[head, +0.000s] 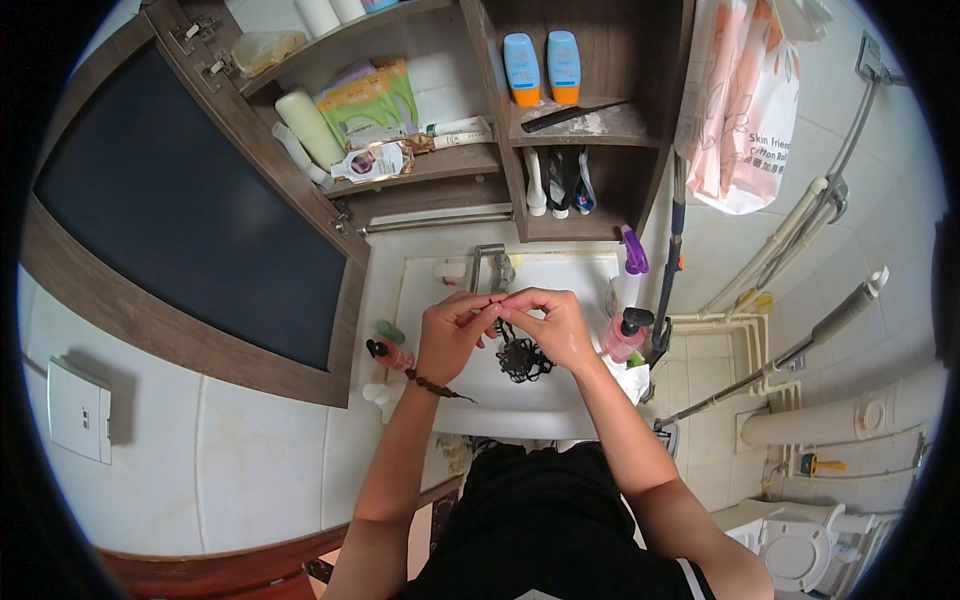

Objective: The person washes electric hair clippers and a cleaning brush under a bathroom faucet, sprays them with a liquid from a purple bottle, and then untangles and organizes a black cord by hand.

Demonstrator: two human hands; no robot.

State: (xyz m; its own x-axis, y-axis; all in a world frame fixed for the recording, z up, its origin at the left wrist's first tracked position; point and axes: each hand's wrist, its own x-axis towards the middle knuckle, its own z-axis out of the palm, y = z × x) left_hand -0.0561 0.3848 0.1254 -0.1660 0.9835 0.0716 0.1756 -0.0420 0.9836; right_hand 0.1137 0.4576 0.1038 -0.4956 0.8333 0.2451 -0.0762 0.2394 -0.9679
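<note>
My left hand (452,330) and my right hand (553,322) meet fingertip to fingertip over the white washbasin (465,416). Between them they pinch the upper end of a black, looped cord-like bundle (523,360); the pinched part is mostly covered by my fingers. Its tangled loops hang below, over the basin, and whether they touch it I cannot tell. Around my left wrist is a brown bead bracelet (431,386) with a loose cord end. Just beyond my fingers stands the metal faucet (489,262).
A pink pump bottle (624,337) and a purple-headed spray bottle (630,277) stand at the basin's right. Another pink bottle (391,354) is at its left. Ahead, an open cabinet door (202,202) swings left beside shelves holding blue bottles (521,69) and a black comb (570,116).
</note>
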